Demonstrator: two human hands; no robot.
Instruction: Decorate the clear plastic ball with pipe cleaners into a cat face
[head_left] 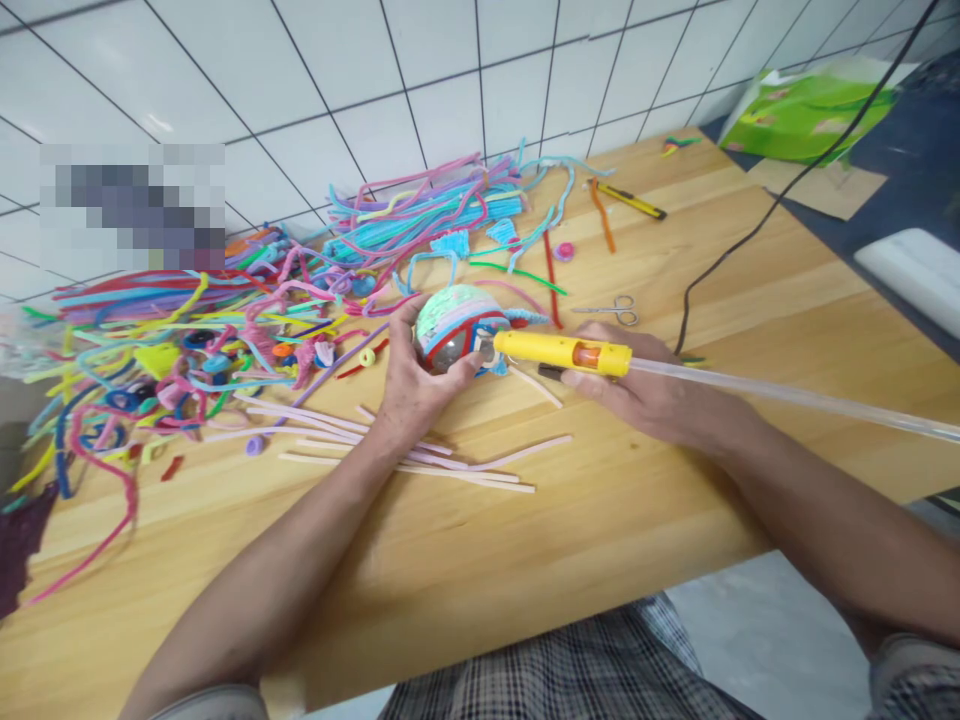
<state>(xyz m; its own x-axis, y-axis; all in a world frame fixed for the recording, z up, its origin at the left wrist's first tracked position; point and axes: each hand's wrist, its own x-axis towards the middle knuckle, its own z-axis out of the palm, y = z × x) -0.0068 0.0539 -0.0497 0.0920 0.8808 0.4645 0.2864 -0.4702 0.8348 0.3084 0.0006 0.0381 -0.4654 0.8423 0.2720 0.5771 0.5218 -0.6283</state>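
Observation:
My left hand (411, 385) is wrapped round a ball (452, 322) covered in coloured pipe cleaners, holding it just above the wooden table (525, 540). My right hand (645, 385) grips a yellow glue gun (562, 352) with a long clear glue stick (787, 395) trailing to the right. The gun's tip touches the right side of the ball. Several pale pink pipe cleaner pieces (420, 455) lie on the table beneath my hands.
A big heap of coloured pipe cleaners (225, 320) covers the table's left and back. Scissors (616, 310), a yellow utility knife (630, 200) and a black cable (750, 240) lie at the right. A green bag (810, 110) sits beyond the table.

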